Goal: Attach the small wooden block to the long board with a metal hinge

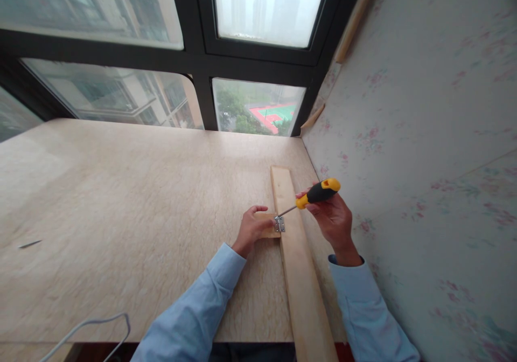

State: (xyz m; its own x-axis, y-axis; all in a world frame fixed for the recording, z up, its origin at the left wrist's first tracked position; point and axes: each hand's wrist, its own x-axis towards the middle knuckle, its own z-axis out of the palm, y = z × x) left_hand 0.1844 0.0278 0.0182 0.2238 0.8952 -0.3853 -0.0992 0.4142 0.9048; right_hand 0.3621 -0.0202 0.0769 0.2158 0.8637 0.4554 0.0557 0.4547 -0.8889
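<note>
A long pale wooden board [301,276] lies on the sill, running away from me. Against its left edge sits a short wooden piece [271,233], and a small metal hinge [279,224] spans the joint between the two. My left hand [254,227] grips the short piece, its fingers close beside the hinge. In my right hand [333,219] is a yellow and black screwdriver [319,192], held slanting down to the left. Its tip meets the upper left part of the hinge; any screw under it is too small to make out.
The marbled stone sill [141,200] stretches left toward dark-framed windows [205,65]. A thin pointed metal piece [30,244] lies far left. A white cable [92,321] curls at the front left edge. The floral-papered wall [424,162] stands close to my right arm.
</note>
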